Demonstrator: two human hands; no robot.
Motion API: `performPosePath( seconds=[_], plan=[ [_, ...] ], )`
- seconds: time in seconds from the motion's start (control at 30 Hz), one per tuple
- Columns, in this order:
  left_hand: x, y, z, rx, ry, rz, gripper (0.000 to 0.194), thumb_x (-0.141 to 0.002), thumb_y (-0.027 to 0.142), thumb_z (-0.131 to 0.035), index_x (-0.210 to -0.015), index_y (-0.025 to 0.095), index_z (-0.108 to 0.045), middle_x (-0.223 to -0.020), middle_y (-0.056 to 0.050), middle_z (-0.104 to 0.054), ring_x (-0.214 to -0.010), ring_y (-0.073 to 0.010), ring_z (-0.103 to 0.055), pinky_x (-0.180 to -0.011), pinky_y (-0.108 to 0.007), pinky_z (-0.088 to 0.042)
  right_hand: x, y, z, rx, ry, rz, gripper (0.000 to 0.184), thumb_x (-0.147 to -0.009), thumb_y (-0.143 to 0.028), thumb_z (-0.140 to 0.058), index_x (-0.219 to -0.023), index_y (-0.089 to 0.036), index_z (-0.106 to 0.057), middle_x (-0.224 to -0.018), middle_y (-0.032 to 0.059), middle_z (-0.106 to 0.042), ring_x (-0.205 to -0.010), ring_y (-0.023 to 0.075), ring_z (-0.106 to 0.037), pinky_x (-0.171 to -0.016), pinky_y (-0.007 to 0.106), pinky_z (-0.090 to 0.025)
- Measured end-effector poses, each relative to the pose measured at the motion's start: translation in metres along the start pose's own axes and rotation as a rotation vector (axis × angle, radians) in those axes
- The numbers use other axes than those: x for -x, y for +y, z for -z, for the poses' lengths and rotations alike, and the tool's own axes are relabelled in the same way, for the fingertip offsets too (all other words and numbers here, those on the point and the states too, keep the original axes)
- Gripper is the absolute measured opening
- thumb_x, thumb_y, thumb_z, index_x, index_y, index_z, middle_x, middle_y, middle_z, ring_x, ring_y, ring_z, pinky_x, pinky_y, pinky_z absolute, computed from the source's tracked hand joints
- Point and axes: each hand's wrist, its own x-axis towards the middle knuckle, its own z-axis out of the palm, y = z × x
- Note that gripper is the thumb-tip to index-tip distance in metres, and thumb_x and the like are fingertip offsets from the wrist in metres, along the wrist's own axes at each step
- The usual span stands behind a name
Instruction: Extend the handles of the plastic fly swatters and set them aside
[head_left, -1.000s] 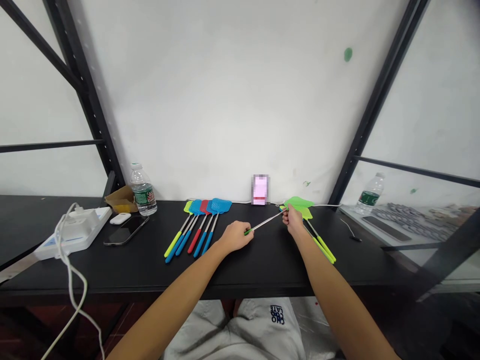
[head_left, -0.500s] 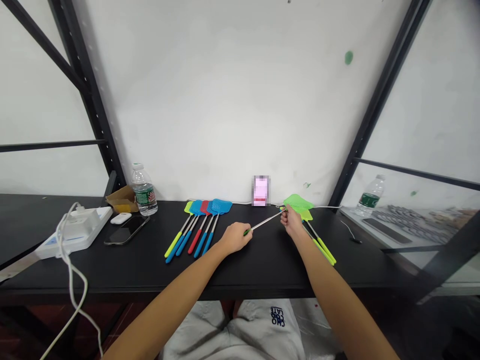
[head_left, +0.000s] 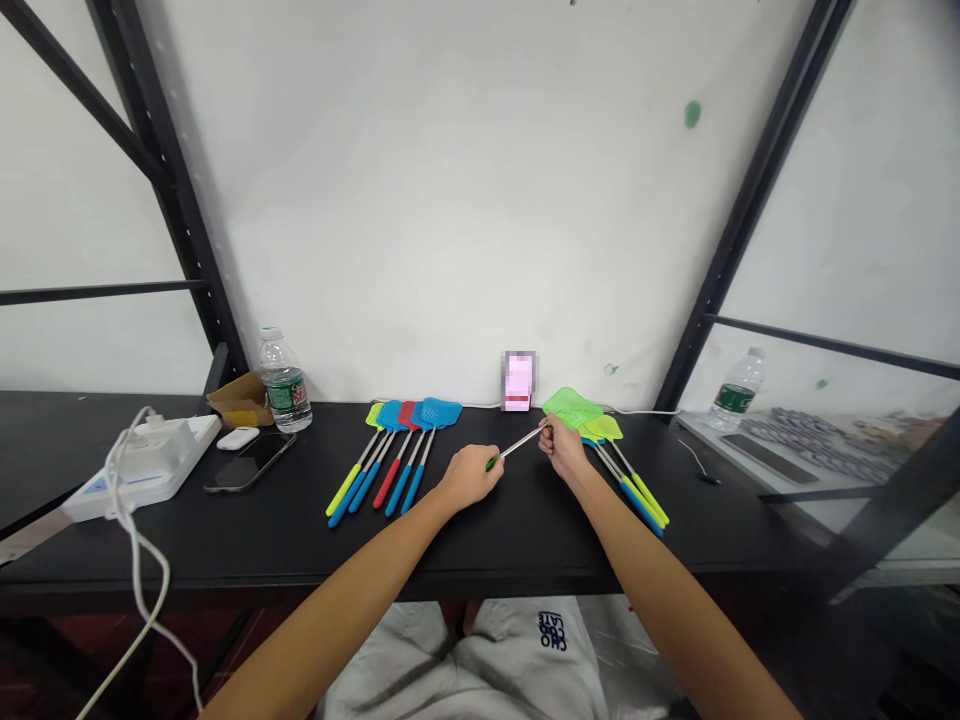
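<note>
Extending from left hand (head_left: pixel 472 475), gripping its handle (head_left: pixel 492 463), to right hand (head_left: pixel 564 446), pinching near its head (head_left: pixel 574 407): green swatter (head_left: pixel 523 440).

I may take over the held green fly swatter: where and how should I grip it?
Probably by its thin silvery shaft, pinched from above: the straight rod is bare between the left hand, on the green handle, and the right hand, near the green head.
</note>
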Motion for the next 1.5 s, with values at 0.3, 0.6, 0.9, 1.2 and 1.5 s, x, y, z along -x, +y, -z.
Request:
performPosePath(
  seconds=[0.3,0.6,0.9,1.2,1.5],
  plan=[
    [0.001,0.001,0.001,-0.045,-0.006,-0.007,0.028,-0.093,0.034,-0.042,-0.078,0.020,-0.062,-0.075,-0.004,-0.064,-0.072,-0.0170,-0.058,-0.065,-0.026,-0.034,0.000,0.008,-0.001,0.000,0.001,0.027,0.024,-0.076,-0.032,-0.065,-0.063,-0.018,-0.050,-0.044,-0.0075,-0.034,-0.036,0.0045,-0.026,-0.034,0.018,-0.017],
    [0.001,0.007,0.005,-0.107,-0.026,0.034,0.026,-0.092,0.033,-0.043,-0.080,0.020,-0.062,-0.080,-0.005,-0.066,-0.077,-0.0175,-0.060,-0.064,-0.026,-0.033,0.001,0.004,-0.003,0.017,0.009,-0.021,0.024,-0.075,-0.030,-0.067,-0.063,-0.018,-0.050,-0.045,-0.0067,-0.037,-0.037,0.0043,-0.027,-0.033,0.017,-0.018],
    [-0.001,0.004,0.009,0.156,-0.061,0.068,0.030,-0.091,0.036,-0.044,-0.075,0.019,-0.063,-0.066,0.000,-0.058,-0.061,-0.0127,-0.050,-0.058,-0.024,-0.029,-0.007,-0.007,0.005,0.041,-0.055,-0.034,0.027,-0.077,-0.036,-0.068,-0.066,-0.018,-0.052,-0.048,-0.0059,-0.038,-0.038,0.0055,-0.030,-0.034,0.019,-0.022],
    [0.000,0.003,0.009,0.088,-0.045,0.077,0.030,-0.091,0.038,-0.044,-0.076,0.019,-0.063,-0.069,-0.002,-0.061,-0.063,-0.0142,-0.052,-0.057,-0.025,-0.027,-0.003,-0.011,0.003,0.036,-0.120,-0.077,0.031,-0.076,-0.042,-0.072,-0.069,-0.017,-0.055,-0.050,-0.0049,-0.041,-0.040,0.0053,-0.032,-0.035,0.018,-0.022],
    [0.001,0.005,0.016,0.097,-0.049,0.064,0.023,-0.090,0.035,-0.047,-0.085,0.021,-0.064,-0.074,-0.001,-0.064,-0.068,-0.0148,-0.056,-0.058,-0.024,-0.029,-0.002,-0.007,0.004,0.101,-0.122,-0.097,0.024,-0.074,-0.037,-0.071,-0.073,-0.016,-0.060,-0.054,-0.0033,-0.047,-0.040,0.0051,-0.034,-0.035,0.019,-0.020]
  ],
)
